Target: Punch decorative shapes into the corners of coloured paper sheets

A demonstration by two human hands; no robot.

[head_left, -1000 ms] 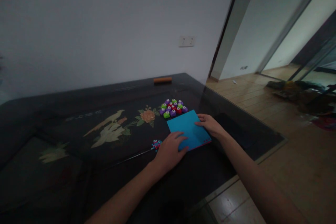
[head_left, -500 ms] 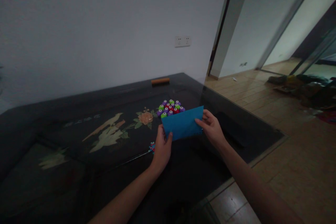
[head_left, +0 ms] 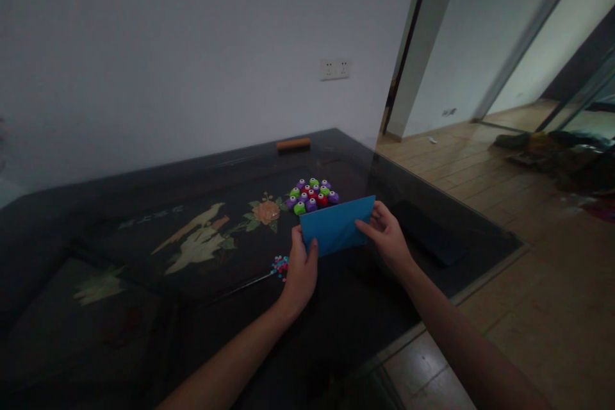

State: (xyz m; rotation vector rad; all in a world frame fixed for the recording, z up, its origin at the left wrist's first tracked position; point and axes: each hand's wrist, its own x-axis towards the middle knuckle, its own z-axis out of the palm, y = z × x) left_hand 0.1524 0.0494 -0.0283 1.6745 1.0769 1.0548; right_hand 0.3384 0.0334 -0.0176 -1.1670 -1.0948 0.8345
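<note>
i hold a blue paper sheet (head_left: 337, 227) up off the dark lacquered table (head_left: 144, 282), its face turned toward me. its long axis runs from about 8 o'clock to 2 o'clock, the right end a little higher. my left hand (head_left: 300, 272) is pinched on the lower left corner, thumb on the front; my right hand (head_left: 387, 238) grips the right edge with the fingers curled behind it. just past the top edge, at 12 o'clock, sits a cluster of small purple, green and red craft punches (head_left: 312, 195), partly hidden by the sheet. at 9 o'clock from my left hand lies a little heap of coloured scraps (head_left: 279, 264), perhaps punched paper bits; the dim light blurs them. an orange bar (head_left: 293, 144) lies at the far edge by the wall, under a white socket (head_left: 335, 68).
</note>
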